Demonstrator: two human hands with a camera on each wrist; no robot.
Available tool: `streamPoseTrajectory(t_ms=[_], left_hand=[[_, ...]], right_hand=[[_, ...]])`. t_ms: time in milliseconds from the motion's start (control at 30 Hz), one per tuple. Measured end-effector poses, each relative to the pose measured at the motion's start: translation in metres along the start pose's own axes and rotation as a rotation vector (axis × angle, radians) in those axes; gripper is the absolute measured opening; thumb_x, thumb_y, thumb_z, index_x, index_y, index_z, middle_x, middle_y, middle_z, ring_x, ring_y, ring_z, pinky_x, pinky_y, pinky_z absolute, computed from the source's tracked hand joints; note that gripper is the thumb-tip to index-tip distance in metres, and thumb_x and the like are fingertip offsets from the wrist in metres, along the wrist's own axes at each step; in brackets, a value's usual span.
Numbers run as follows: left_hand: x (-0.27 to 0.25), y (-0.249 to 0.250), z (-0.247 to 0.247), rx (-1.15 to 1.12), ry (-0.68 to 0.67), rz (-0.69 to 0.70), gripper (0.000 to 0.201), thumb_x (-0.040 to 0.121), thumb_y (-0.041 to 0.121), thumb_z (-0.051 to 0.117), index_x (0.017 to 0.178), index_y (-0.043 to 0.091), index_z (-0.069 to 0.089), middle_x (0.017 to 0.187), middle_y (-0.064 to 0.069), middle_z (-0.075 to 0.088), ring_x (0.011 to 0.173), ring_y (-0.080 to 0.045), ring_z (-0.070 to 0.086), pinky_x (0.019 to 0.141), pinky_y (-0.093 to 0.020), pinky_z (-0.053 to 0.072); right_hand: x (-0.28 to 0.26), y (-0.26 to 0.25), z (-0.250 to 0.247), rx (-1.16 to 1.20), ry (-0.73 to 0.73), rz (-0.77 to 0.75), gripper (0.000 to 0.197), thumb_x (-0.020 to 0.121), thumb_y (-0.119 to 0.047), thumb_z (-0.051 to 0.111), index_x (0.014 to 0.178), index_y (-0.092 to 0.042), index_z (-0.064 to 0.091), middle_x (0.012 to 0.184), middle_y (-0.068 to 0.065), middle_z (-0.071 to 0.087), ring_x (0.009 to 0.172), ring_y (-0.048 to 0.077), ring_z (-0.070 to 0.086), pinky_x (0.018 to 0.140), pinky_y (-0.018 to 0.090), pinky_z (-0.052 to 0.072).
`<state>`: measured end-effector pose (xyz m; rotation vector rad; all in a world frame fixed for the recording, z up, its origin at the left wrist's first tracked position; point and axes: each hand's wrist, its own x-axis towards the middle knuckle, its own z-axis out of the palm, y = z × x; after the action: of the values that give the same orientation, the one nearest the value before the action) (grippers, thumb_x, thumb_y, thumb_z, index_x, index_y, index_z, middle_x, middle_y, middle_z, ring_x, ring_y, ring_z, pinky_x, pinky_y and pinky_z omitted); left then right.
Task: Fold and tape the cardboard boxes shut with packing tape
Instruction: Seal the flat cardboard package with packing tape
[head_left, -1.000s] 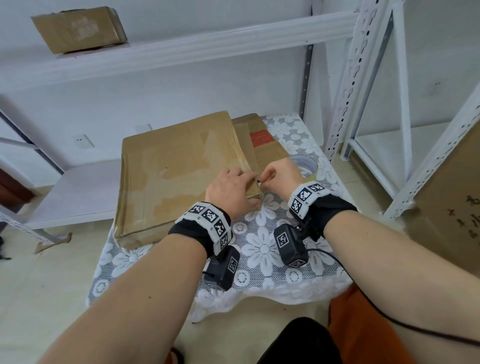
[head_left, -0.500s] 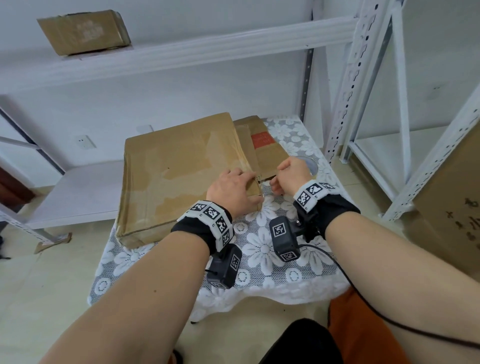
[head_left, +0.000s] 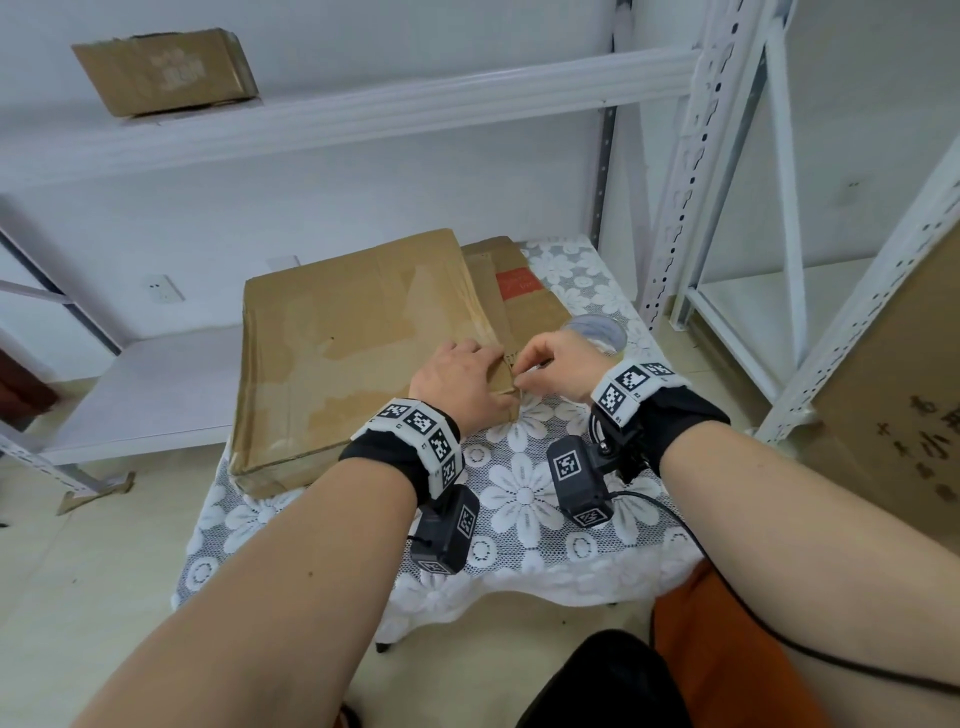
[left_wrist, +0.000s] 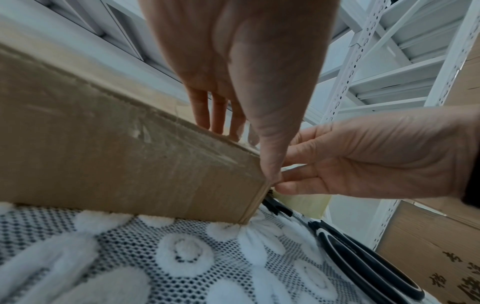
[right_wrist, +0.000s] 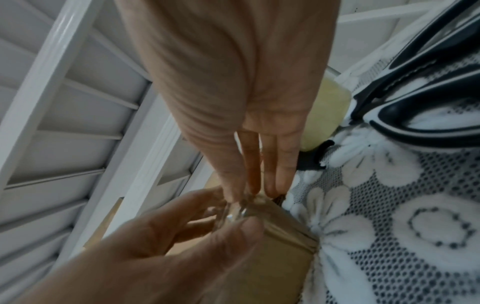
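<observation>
The large cardboard box (head_left: 358, 332) lay flat and closed on the table (head_left: 524, 493), brown, worn, with glossy clear tape patches on top and along its near right corner. The left hand (head_left: 457, 376) rested over that corner, fingers flat on top, thumb down the edge. The right hand (head_left: 558, 364) pinched a bit of clear tape (right_wrist: 235, 214) at the same corner. A second, flattened box with a red label (head_left: 519, 296) lay behind the first one. A white flowered lace cloth covered the table. One tape roll (head_left: 597, 330) and one pair of black scissors (left_wrist: 363, 261) sat to the right. White metal shelving (head_left: 675, 156) surrounded it, one small box (head_left: 166, 70) on a shelf.
</observation>
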<state>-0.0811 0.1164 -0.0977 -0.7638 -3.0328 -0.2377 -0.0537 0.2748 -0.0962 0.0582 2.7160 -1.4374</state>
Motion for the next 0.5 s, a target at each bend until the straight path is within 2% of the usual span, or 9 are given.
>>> streamPoseTrajectory(t_ms=[67, 167, 233, 333, 500], left_hand=[[0.000, -0.001, 0.000, -0.001, -0.007, 0.003, 0.065, 0.083, 0.059, 0.058, 0.139, 0.031, 0.043, 0.130, 0.004, 0.052, 0.123, -0.018, 0.042, 0.098, -0.035, 0.043], [-0.001, -0.001, -0.001, 0.007, -0.004, 0.010, 0.063, 0.084, 0.056, 0.059, 0.139, 0.031, 0.043, 0.130, 0.004, 0.052, 0.122, -0.018, 0.042, 0.097, -0.035, 0.043], [-0.001, -0.001, 0.000, 0.013, 0.004, 0.016, 0.063, 0.084, 0.057, 0.060, 0.138, 0.030, 0.044, 0.128, 0.004, 0.053, 0.121, -0.018, 0.043, 0.096, -0.035, 0.044], [-0.001, -0.001, 0.001, 0.020, 0.011, 0.020, 0.061, 0.083, 0.059, 0.060, 0.135, 0.030, 0.046, 0.123, 0.004, 0.054, 0.118, -0.017, 0.044, 0.092, -0.034, 0.045], [-0.001, -0.001, 0.003, 0.026, 0.023, 0.023, 0.062, 0.084, 0.056, 0.060, 0.138, 0.032, 0.043, 0.127, 0.004, 0.052, 0.120, -0.017, 0.043, 0.090, -0.034, 0.045]], right_hand=[[0.001, 0.004, -0.001, 0.045, 0.004, 0.013, 0.009, 0.078, -0.008, 0.073, 0.079, -0.015, 0.067, 0.084, 0.007, 0.070, 0.079, 0.019, 0.064, 0.082, 0.038, 0.056], [0.001, 0.005, -0.001, 0.202, -0.010, 0.050, 0.005, 0.082, -0.003, 0.069, 0.080, -0.006, 0.066, 0.083, 0.015, 0.069, 0.071, 0.019, 0.065, 0.075, 0.030, 0.057], [0.004, 0.006, -0.001, 0.270, -0.004, 0.078, 0.007, 0.085, -0.001, 0.066, 0.079, -0.004, 0.065, 0.083, 0.016, 0.068, 0.070, 0.018, 0.066, 0.074, 0.029, 0.058], [0.007, 0.005, 0.000, 0.233, 0.012, 0.115, 0.009, 0.085, -0.005, 0.067, 0.077, -0.004, 0.067, 0.084, 0.016, 0.071, 0.076, 0.024, 0.070, 0.078, 0.034, 0.059], [0.015, 0.013, 0.006, 0.242, 0.060, 0.208, 0.010, 0.073, -0.012, 0.079, 0.069, -0.006, 0.072, 0.080, 0.015, 0.074, 0.083, 0.029, 0.072, 0.084, 0.045, 0.057]])
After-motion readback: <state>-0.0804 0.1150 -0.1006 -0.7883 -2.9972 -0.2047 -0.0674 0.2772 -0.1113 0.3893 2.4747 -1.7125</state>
